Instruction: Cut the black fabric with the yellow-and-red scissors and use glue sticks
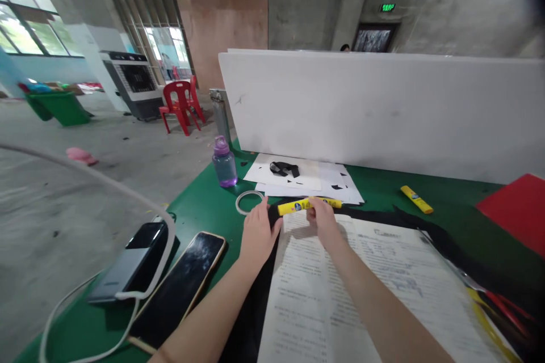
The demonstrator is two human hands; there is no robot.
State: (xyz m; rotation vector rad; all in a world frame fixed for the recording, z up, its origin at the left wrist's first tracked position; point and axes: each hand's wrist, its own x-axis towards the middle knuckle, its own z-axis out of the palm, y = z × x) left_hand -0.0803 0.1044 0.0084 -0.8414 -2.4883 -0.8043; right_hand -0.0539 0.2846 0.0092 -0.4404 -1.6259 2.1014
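Holding a slim, bright-yellow printed tube (293, 206) in the bare right hand (324, 221), thumb and fingers closed round its middle, roughly level at the far edge of an open, text-covered paper booklet (306, 278). Cannot tell, with fingers over the middle, whether one long tube or two end to end. Resting the bare left hand (259, 232) just beside the tube's left end, thumb apart from the fingers, nothing visible in the grasp. Seems mid-handling, probably at positioning the tube; calls next for a firm pinch on the smooth barrel, apt to roll if let go, and for left fingers clear of its end. Under the booklet, a matt black sheet (251, 320) over a smooth green worktop (196, 210). Near the worktop's far edge, loose white paper sheets (317, 191) bearing a ribbon-like black curl (293, 171) and small angular scraps; by its left edge, a rounded, translucent purple-capped bottle (225, 169). Beside the left fingertips, a thin pale ring (238, 207); towards the worktop's far right corner, a shorter-looking yellow tube (416, 199), lying aslant.
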